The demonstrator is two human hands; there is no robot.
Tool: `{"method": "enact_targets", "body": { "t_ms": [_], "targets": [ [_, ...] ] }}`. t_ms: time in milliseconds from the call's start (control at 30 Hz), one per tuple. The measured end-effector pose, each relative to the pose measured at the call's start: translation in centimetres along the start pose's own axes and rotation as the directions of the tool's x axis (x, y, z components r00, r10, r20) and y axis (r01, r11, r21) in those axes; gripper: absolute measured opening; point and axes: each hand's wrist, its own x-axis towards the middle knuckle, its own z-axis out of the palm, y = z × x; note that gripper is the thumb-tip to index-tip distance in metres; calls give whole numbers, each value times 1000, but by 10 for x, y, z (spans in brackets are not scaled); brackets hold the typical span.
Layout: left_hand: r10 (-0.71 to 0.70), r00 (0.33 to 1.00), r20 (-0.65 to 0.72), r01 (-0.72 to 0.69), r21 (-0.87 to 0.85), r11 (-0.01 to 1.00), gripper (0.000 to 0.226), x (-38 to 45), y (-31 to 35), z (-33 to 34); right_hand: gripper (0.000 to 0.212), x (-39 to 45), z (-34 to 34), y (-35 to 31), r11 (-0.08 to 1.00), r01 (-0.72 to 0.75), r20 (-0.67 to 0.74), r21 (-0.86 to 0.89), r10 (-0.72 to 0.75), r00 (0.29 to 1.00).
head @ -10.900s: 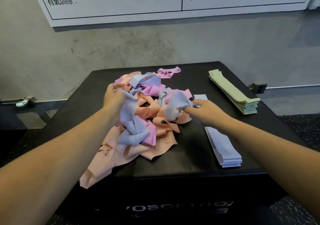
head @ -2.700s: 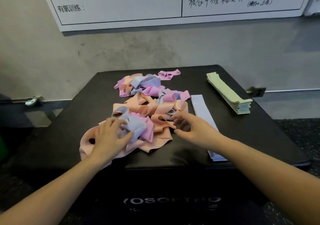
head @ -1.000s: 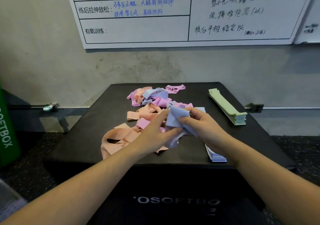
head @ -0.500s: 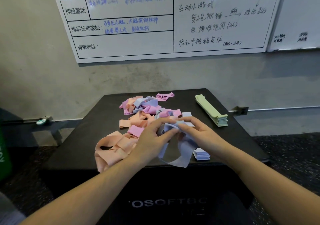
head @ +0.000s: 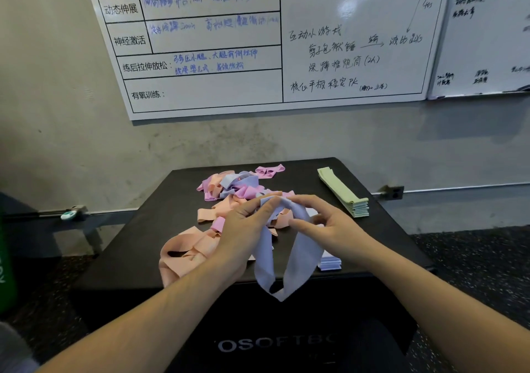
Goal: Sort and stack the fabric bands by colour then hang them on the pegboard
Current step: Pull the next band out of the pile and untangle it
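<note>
A lavender-blue fabric band (head: 298,252) hangs as an open loop over the black box's front edge. My left hand (head: 243,229) and my right hand (head: 327,223) both pinch its top, fingertips nearly meeting. Behind them lies a jumbled pile of peach, pink and lavender bands (head: 229,197). A large peach band (head: 183,252) sprawls at the front left. A flat stack of lavender bands (head: 329,263) peeks out under my right wrist. A neat stack of pale green bands (head: 344,195) lies at the back right.
The bands lie on a black padded box (head: 143,238) standing against a grey wall. Whiteboards (head: 286,43) with handwriting hang above. A dark bench with a small teal object (head: 67,215) is at the left, and a speckled dark floor lies on the right.
Both hands have lifted the lavender band out of the pile and spread it, so its loop now hangs lower and wider over the front edge. The camera has tilted upward.
</note>
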Motion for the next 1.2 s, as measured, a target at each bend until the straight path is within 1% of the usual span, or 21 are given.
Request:
{"method": "enact_targets", "body": {
  "t_ms": [100, 200, 300, 367, 433, 500, 533, 600, 667, 733, 800, 867, 967, 1100, 1133, 1200],
  "targets": [
    [-1, 1000, 11, 1, -8, 1000, 16, -3, 5, 3, 36, 1, 2, -3, 1000, 31, -50, -1, -31, 998],
    [-16, 1000, 23, 16, 0, 1000, 17, -5, 6, 5, 27, 3, 5, -6, 996, 74, -111, 45, -68, 991],
    [-20, 994, 104, 19, 10, 1000, 20, -8, 3, 7, 13, 8, 5, -6, 992, 101, -193, 82, -84, 978],
    [-44, 987, 151, 40, 33, 999, 25, -10, 0, 5, 9, 9, 3, -9, 986, 72, -221, 150, -37, 975],
    [-75, 981, 180, 57, 105, 993, 31, -11, -2, 4, 10, 7, 3, -14, 959, 66, -252, 277, 6, 968],
    [-111, 964, 239, 68, 183, 981, 42, -12, -4, 4, 13, 6, 2, -15, 936, 66, -279, 347, 35, 960],
    [-118, 961, 251, 73, 184, 980, 42, -12, -6, 5, 14, 5, 1, -16, 926, 57, -284, 374, 56, 957],
    [-102, 963, 250, 68, 140, 988, 35, -14, -8, 7, 14, 5, 1, -17, 913, 35, -278, 407, 88, 957],
    [-63, 970, 235, 33, 132, 991, 37, -14, -10, 6, 15, 7, 1, -16, 921, 30, -281, 389, 87, 956],
    [-37, 973, 230, -6, 185, 983, 39, -13, -10, 4, 14, 7, 2, -14, 933, 41, -269, 357, 61, 961],
    [-44, 968, 247, -17, 238, 971, 41, -11, -8, 3, 15, 7, 4, -13, 943, 39, -238, 330, 43, 970],
    [-43, 962, 269, -22, 232, 973, 40, -12, -6, 5, 17, 7, 6, -13, 948, 46, -230, 315, 29, 973],
    [-49, 956, 289, -12, 207, 978, 43, -10, -9, 7, 14, 6, 5, -17, 965, 79, -299, 251, 0, 954],
    [-86, 958, 273, 37, 179, 983, 54, -5, -13, 9, 14, 5, 6, -22, 954, 88, -303, 288, 3, 953],
    [-67, 963, 263, 22, 170, 985, 52, -6, -13, 11, 14, 5, 7, -22, 949, 89, -305, 302, 7, 952],
    [-15, 969, 245, -40, 216, 976, 47, -6, -16, 15, 15, 5, 8, -22, 937, 92, -304, 338, 16, 953]
  ]
}}
